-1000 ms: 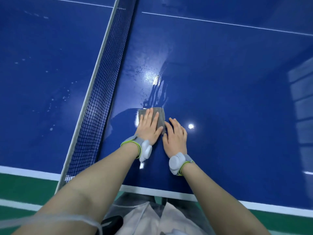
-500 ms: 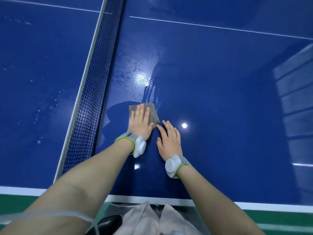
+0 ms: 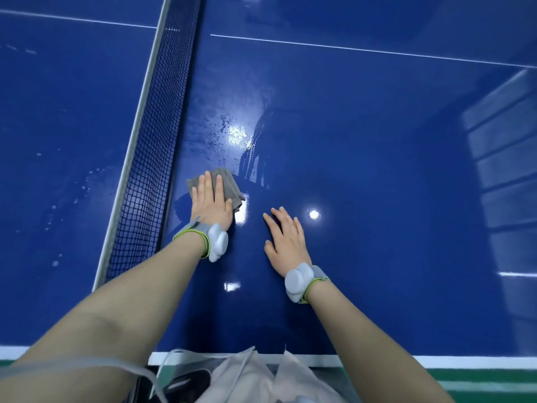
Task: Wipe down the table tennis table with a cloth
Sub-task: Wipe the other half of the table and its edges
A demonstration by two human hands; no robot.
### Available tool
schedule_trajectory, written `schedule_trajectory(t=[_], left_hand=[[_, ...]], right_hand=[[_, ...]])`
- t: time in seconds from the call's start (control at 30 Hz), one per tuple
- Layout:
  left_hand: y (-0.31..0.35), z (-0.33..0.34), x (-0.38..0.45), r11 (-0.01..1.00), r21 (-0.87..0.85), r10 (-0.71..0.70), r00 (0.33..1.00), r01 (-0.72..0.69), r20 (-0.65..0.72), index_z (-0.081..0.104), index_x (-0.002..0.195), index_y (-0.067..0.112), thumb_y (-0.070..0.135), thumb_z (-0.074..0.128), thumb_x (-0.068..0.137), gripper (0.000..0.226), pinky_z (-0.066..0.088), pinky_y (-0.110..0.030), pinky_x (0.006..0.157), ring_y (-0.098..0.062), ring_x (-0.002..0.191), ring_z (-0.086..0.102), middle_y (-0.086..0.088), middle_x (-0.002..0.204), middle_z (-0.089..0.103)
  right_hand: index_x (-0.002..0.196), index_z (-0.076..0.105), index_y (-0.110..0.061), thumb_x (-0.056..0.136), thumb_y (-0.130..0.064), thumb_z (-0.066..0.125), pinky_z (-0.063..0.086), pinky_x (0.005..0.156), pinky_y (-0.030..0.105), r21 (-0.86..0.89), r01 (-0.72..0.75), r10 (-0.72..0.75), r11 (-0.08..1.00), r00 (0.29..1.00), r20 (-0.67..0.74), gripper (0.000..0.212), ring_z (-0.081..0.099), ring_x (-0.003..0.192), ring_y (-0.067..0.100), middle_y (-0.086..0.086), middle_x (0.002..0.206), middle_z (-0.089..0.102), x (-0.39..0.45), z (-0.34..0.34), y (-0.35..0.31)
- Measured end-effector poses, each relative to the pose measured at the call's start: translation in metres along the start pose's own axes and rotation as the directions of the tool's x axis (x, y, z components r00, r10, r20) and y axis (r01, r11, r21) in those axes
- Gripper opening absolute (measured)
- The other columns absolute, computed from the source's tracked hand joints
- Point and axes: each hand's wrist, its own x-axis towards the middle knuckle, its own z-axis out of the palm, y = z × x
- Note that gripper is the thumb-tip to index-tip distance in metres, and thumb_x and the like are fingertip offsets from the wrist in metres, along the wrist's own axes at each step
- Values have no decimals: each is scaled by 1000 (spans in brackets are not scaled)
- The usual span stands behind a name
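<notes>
Left hand (image 3: 211,202) flat, fingers straight, pressing folded grey cloth (image 3: 229,184) beside net (image 3: 151,158). Right hand (image 3: 286,242) splayed on table tennis table (image 3: 377,170), holding nothing. Cloth soft, light, probably damp; best pressed mid-fold.

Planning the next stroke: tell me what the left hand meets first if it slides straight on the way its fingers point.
Probably nothing soon: the left hand pushes the cloth up alongside the net, over the wet streaks; the way looks free.

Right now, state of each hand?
Left hand: open, flat, pressing the grey cloth on the table.
Right hand: open, flat on the table, holding nothing.
</notes>
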Motion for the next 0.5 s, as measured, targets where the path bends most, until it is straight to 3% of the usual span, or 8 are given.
schedule_trajectory(t=[0.1,0.2,0.3,0.37,0.5], left_hand=[[27,6,0,996,40,74,997,-74,11,-11,146,8,27,23,101,60,-14,-39,113,-25,141,-20,-14,153,-21],[53,10,3,967,40,251,967,-253,40,-9,147,10,24,25,100,59,-14,-38,113,-23,142,-18,-10,154,-19],[53,8,15,949,27,314,949,-315,33,-7,147,11,22,26,100,58,-15,-35,112,-20,143,-16,-9,154,-18],[39,4,23,961,2,276,961,-276,-2,-6,147,10,22,26,100,58,-15,-34,112,-19,143,-16,-8,155,-17],[7,-13,48,994,-87,64,997,-67,-40,-6,147,8,22,29,100,61,-14,-34,113,-20,143,-15,-8,155,-15]], right_hand=[[147,29,-12,91,-12,46,-20,110,22,17,28,-28,999,999,16,58,2,147,17,0,155,19,6,-2,4],[146,30,-8,91,-16,51,-20,109,16,42,22,-23,999,1000,13,59,5,146,14,3,155,21,11,-3,8],[146,30,-8,90,-20,53,-16,111,17,41,37,-38,998,999,10,61,6,144,10,2,155,23,14,-4,12],[147,28,-9,90,-24,48,-16,112,18,7,64,-64,998,998,16,62,6,144,10,0,155,23,16,-5,13],[148,29,-9,88,-33,35,-13,114,22,-34,46,-45,998,999,28,64,11,145,15,2,155,24,30,-7,10]])
